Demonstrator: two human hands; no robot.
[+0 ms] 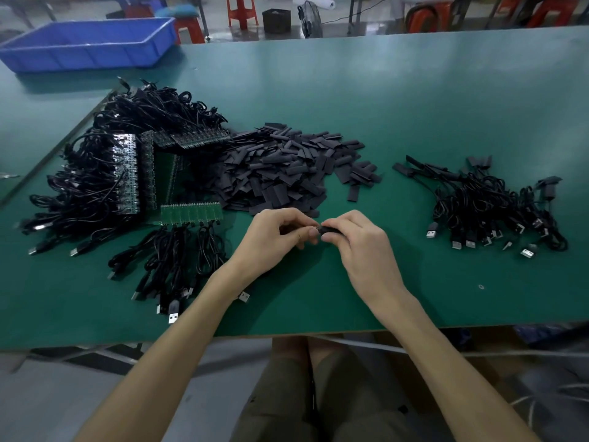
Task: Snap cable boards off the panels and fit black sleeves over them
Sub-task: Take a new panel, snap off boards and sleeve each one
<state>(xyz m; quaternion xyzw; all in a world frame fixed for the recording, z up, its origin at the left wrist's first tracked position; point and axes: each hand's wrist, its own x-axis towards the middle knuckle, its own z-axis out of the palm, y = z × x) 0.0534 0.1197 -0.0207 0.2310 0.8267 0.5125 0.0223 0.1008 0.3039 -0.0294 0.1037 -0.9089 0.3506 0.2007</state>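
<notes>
Judging by the piles, I put this job well short of half done: a modest heap of sleeved cables (490, 205) lies at the right of the green surface (414, 106), a far larger stack of panels (127, 173) waits at the left, and the loose sleeve pile (280, 167) sits between. Just in front of that pile the left hand (277, 237) pinches a cable board (317, 230), mostly hidden in the grip, while the right hand (360, 247) grips a black sleeve (331, 230) meeting it end to end; I read one more fitting under way, many boards unsnapped.
</notes>
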